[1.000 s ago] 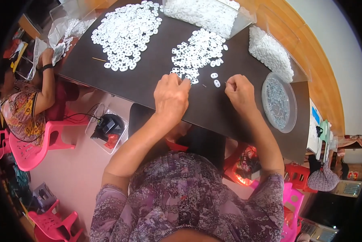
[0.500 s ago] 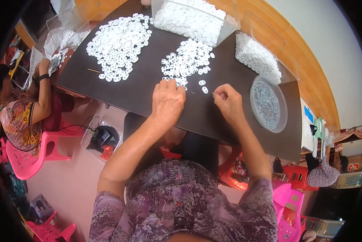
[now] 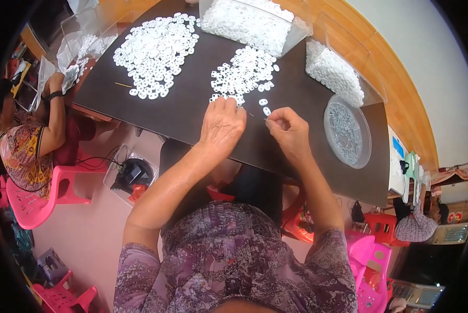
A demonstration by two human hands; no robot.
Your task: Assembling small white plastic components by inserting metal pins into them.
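The left hand (image 3: 222, 127) lies palm down on the dark worktop (image 3: 192, 112), fingers loosely curled, its tips at the near edge of the small heap of white rings (image 3: 241, 75), seemingly so a ring can be drawn out without reaching. The right hand (image 3: 288, 130) is pinched narrow, thumb against forefinger; what it grips is too small to tell, though a thin pin (image 3: 252, 115) shows on the worktop just beside it. Two loose rings (image 3: 264, 106) lie between the heap and that hand, apart from the rest, within easy pick. A bigger heap (image 3: 155, 52) is spread well to the left, clear bins (image 3: 252, 23) of rings stand at the far side, and a round clear dish (image 3: 347, 130) sits to the right, near the right hand. Another person (image 3: 27, 141) sits at the worktop's left end on a pink chair (image 3: 35, 201).

Against the earlier frame both hands sit much as they did, left fingers at the heap and right one pinched; the loose rings have not moved
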